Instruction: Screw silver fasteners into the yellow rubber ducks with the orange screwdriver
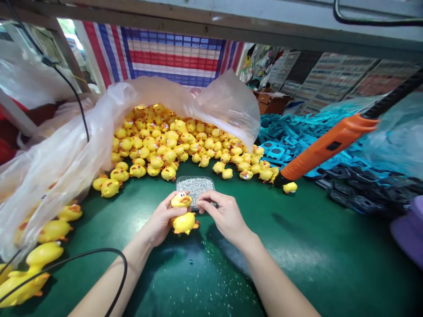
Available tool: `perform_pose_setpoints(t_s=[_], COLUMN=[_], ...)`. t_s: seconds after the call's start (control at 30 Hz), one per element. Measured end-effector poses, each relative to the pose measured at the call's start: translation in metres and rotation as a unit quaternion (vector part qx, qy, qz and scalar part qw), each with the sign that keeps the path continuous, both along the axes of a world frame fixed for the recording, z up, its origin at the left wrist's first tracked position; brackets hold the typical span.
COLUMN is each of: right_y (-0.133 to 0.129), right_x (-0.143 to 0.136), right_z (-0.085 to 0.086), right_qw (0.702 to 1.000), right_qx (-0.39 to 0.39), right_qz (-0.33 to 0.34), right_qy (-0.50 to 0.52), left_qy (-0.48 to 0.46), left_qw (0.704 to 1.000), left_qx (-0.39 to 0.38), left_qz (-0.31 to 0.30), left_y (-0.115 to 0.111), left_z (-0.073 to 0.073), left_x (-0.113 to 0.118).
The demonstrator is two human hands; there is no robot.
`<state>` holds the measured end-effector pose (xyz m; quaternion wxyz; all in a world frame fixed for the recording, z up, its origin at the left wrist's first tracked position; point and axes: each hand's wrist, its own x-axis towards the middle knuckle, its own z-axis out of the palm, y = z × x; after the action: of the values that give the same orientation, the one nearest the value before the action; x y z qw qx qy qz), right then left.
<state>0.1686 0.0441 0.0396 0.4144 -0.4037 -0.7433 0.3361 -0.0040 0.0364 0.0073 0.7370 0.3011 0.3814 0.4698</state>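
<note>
My left hand (161, 221) is closed around a yellow toy duck (184, 223), with its head up and orange beak toward me. Thumb and fingers grip it at the neck. Just right of the duck, my right hand (228, 215) is in a pinch, fingertips over the near right part of a clear plastic tray (179, 179). Whatever lies between those fingertips is too small to make out. Many tiny silvery metal pieces (195, 186), perhaps screws, fill the tray, which stands on the green tabletop (297, 264) behind the duck.
A large heap of yellow ducks (172, 141) spills from a clear plastic bag (158, 92) at the back. An orange power screwdriver (327, 147) hangs at the right. Blue plastic parts (291, 132) and black parts (357, 189) lie beyond it. A black cable (99, 251) crosses the lower left.
</note>
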Motion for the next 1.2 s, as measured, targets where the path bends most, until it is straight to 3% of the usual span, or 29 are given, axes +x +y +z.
perform_pose_setpoints(t_s=[0.23, 0.5, 0.8, 1.2], right_y=[-0.015, -0.012, -0.015, -0.014], right_x=[-0.015, -0.011, -0.009, -0.008], right_z=[-0.008, -0.011, -0.006, -0.004], right_qw=[0.999, 0.997, 0.995, 0.997], right_qx=[0.048, 0.066, 0.06, 0.032], right_qz=[0.017, 0.023, 0.025, -0.003], right_qy=[0.015, -0.038, -0.071, -0.073], left_qy=[0.149, 0.14, 0.332, 0.331], left_qw=[0.982, 0.982, 0.911, 0.9], left_qx=[0.092, 0.122, 0.22, 0.238], left_qz=[0.074, 0.024, 0.104, 0.154], left_y=[-0.008, -0.015, -0.018, -0.019], left_z=[-0.003, -0.007, 0.002, 0.003], left_x=[0.01, 0.016, 0.014, 0.012])
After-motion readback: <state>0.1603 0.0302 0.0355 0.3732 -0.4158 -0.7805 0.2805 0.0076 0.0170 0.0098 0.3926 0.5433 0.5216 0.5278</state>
